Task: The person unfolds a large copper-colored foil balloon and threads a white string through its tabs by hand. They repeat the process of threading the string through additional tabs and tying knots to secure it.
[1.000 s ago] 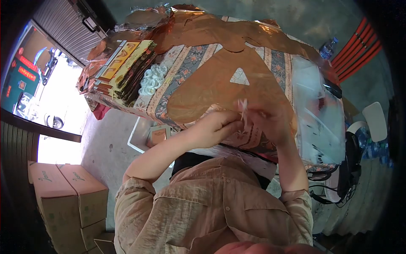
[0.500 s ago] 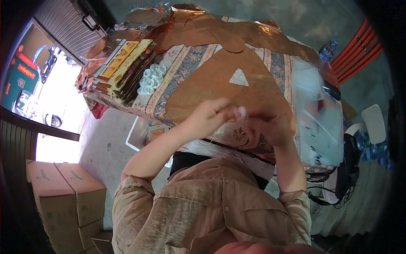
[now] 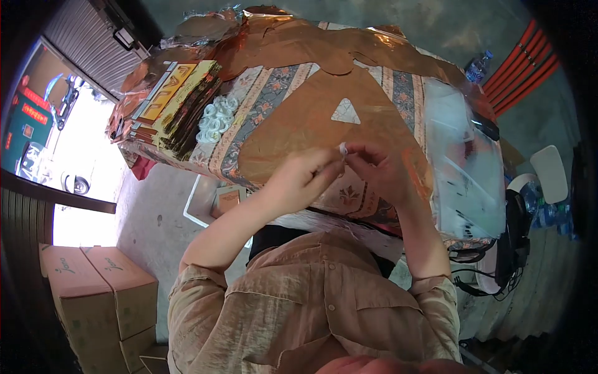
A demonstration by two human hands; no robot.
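My left hand (image 3: 304,177) has its fingers closed on a small white piece (image 3: 343,148), like a coil of string. My right hand (image 3: 381,169) meets it from the right, thumb and forefinger pinched at the same white piece. Both hands are above the near part of a large brown sheet (image 3: 293,124) that has a triangular hole near its middle. A patterned cloth (image 3: 405,96) shows under the sheet. To the left lie several white coils (image 3: 216,119) beside a stack of yellow and brown printed packets (image 3: 180,103).
More brown sheets (image 3: 299,47) lie along the table's far side. Clear plastic sheets (image 3: 464,187) and a dark object (image 3: 486,126) are at the right, with a bottle (image 3: 478,67) beyond. A white bin (image 3: 202,202) stands below the left edge; cardboard boxes (image 3: 87,293) are lower left.
My right hand has moved left and up to the white piece and is no longer blurred. My left hand has shifted slightly left. The whole view has shifted a little.
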